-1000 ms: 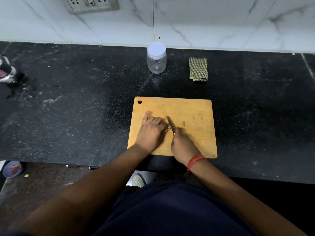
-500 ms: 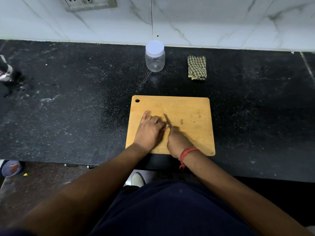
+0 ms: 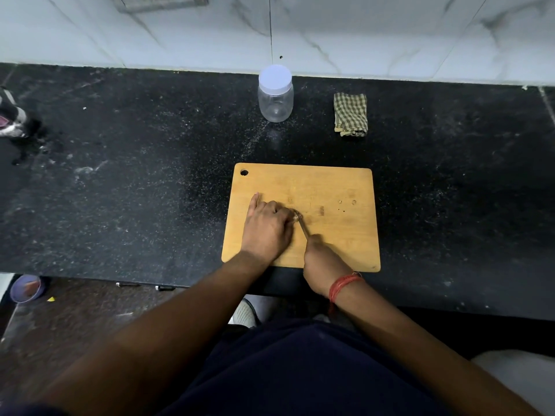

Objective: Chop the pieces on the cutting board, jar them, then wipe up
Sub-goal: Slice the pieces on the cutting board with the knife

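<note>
On the wooden cutting board [image 3: 336, 187], the left hand [image 3: 265, 228] pinches a small piece [image 3: 296, 217] while the right hand [image 3: 322, 259] grips a knife [image 3: 302, 227]. Far on the surface [image 3: 150, 175] stand the lidded jar [image 3: 275, 94] and folded cloth [image 3: 350, 114].

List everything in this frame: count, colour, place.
board: one, tan wood, counter centre.
knife: one, thin blade, on board.
piece: one, pale, at left fingertips.
bits: few, pale, board right.
jar: one, clear, white lid on, by wall.
cloth: one, checked green, right of jar.
counter: black, speckled.
bowl: one, bluish, floor left.
left hand: holds piece.
right hand: grips knife; red wrist thread.
</note>
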A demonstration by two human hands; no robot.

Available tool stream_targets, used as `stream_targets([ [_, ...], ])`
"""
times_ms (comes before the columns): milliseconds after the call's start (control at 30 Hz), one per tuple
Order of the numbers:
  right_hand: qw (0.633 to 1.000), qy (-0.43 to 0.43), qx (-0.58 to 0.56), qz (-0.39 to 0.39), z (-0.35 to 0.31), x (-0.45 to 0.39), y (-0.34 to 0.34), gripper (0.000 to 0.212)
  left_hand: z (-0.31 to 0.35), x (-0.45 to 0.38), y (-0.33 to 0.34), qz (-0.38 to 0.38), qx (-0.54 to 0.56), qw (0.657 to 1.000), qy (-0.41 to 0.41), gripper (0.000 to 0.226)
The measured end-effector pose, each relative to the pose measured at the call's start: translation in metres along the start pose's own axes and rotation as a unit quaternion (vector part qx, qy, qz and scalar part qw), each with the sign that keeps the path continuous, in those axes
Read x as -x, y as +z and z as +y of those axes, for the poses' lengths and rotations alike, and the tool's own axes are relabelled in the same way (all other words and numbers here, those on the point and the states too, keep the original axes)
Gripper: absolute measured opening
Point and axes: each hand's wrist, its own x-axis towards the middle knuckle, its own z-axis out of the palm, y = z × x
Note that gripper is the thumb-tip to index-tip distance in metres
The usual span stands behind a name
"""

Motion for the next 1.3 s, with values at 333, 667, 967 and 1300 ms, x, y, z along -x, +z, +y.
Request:
stream_targets([
  [333,0.999,-0.010,-0.024,-0.036,0.019,0.019,0.003,0.043,0.000,0.001,0.000,0.002,0.000,1.000,-0.005,0.013],
  [667,0.998,-0.039,-0.025,0.037,0.006,0.014,-0.013,0.029,-0.001,0.003,0.006,-0.009,0.030,0.998,-0.048,0.015],
  [967,0.999,-0.011,-0.047,0.008,-0.014,0.006,-0.019,0.041,-0.002,0.003,0.005,-0.013,0.025,0.999,-0.042,0.014],
  [1300,0.999,-0.014,-0.035,0.004,-0.020,0.001,-0.018,0.047,-0.003,0.004,0.004,-0.008,0.017,0.999,-0.030,0.015],
])
